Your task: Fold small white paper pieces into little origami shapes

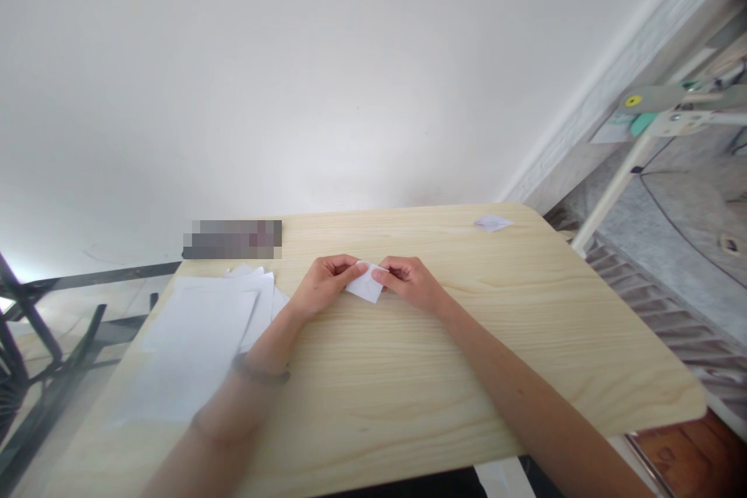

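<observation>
Between my two hands is a small folded piece of white paper (366,289), held just above the middle of the table. My left hand (327,284) pinches its left side, thumb on top and fingers behind. On the other side, my right hand (413,282) grips the upper right edge in the same way, its thumb pressed near the left thumb. The fingertips behind the paper are hidden. A dark band circles my left wrist.
Loose white sheets (204,342) lie in a pile on the left of the wooden table (373,405). A folded paper shape (493,222) rests at the far right, near the wall (350,93). A blurred-out dark item (233,240) sits at the back left.
</observation>
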`<action>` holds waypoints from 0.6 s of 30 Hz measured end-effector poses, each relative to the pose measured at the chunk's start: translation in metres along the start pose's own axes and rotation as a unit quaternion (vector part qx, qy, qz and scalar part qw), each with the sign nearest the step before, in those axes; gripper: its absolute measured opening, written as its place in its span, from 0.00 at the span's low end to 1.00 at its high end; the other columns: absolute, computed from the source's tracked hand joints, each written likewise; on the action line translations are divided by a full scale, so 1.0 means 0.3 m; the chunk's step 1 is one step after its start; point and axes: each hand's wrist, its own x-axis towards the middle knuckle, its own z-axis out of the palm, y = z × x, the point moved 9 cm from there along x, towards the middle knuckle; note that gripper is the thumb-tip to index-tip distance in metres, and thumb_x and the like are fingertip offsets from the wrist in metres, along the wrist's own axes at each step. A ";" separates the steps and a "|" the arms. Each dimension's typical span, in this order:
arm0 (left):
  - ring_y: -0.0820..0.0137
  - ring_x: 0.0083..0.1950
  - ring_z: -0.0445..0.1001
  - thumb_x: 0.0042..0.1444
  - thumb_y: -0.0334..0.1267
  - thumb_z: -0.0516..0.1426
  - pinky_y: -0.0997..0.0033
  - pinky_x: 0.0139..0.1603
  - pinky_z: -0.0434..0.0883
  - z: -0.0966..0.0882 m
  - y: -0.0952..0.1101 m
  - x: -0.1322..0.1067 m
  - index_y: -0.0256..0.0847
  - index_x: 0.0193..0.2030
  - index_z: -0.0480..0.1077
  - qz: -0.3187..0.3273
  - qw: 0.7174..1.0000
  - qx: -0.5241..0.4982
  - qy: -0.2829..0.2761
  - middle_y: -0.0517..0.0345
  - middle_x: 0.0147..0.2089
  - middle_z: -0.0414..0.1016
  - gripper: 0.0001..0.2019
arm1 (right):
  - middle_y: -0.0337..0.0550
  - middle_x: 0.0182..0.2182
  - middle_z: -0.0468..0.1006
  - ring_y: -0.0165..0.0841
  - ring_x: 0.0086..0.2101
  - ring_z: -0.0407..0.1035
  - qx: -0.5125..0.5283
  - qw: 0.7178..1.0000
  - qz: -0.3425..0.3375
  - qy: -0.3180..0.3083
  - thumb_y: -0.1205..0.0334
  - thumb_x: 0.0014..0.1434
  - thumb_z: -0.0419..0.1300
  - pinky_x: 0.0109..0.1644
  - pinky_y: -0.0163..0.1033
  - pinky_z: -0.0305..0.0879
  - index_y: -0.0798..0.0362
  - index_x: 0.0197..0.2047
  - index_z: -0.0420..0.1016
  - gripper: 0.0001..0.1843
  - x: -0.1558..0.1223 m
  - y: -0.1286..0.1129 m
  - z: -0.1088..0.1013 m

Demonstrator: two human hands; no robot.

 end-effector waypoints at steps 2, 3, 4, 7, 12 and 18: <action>0.74 0.28 0.67 0.49 0.44 0.57 0.77 0.28 0.62 -0.001 0.006 -0.002 0.36 0.31 0.73 0.008 1.000 0.004 0.003 0.59 0.27 0.73 0.12 | 0.37 0.22 0.69 0.26 0.24 0.63 0.007 1.000 -0.001 -0.018 0.52 0.56 0.51 0.28 0.31 0.59 0.55 0.25 0.68 0.16 -0.002 -0.006 0.008; 0.74 0.28 0.67 0.49 0.44 0.56 0.77 0.27 0.62 0.001 0.008 -0.003 0.35 0.31 0.73 0.010 1.000 0.006 0.002 0.58 0.27 0.73 0.12 | 0.37 0.22 0.69 0.27 0.24 0.63 0.009 1.000 -0.005 -0.026 0.53 0.57 0.50 0.28 0.31 0.59 0.55 0.25 0.68 0.16 -0.002 -0.011 0.012; 0.73 0.27 0.67 0.50 0.44 0.56 0.77 0.26 0.62 0.004 0.008 -0.004 0.35 0.31 0.74 0.011 1.000 0.008 -0.002 0.58 0.27 0.73 0.13 | 0.37 0.22 0.69 0.27 0.25 0.64 0.008 0.999 -0.009 -0.032 0.54 0.57 0.49 0.28 0.31 0.60 0.55 0.25 0.68 0.16 -0.003 -0.017 0.015; 0.73 0.26 0.67 0.50 0.45 0.56 0.76 0.25 0.62 0.006 0.004 -0.004 0.34 0.31 0.74 0.006 1.000 0.011 -0.004 0.58 0.26 0.73 0.14 | 0.38 0.21 0.70 0.27 0.24 0.63 -0.009 0.999 -0.021 -0.026 0.55 0.58 0.49 0.28 0.31 0.59 0.55 0.24 0.68 0.17 -0.001 -0.028 0.009; 0.67 0.35 0.72 0.47 0.45 0.58 0.71 0.35 0.69 0.007 -0.002 0.003 0.36 0.38 0.74 -0.003 0.999 -0.041 -0.004 0.55 0.32 0.76 0.16 | 0.37 0.19 0.68 0.25 0.21 0.60 -0.022 0.999 -0.002 0.045 0.53 0.57 0.49 0.25 0.30 0.55 0.55 0.22 0.66 0.19 0.001 -0.013 -0.028; 0.65 0.38 0.73 0.48 0.45 0.57 0.68 0.38 0.71 0.025 -0.022 0.002 0.36 0.41 0.73 -0.036 0.996 -0.076 -0.043 0.52 0.36 0.77 0.17 | 0.36 0.16 0.65 0.24 0.19 0.56 -0.026 0.997 0.017 0.069 0.52 0.57 0.49 0.22 0.30 0.52 0.55 0.20 0.64 0.20 -0.001 -0.005 -0.042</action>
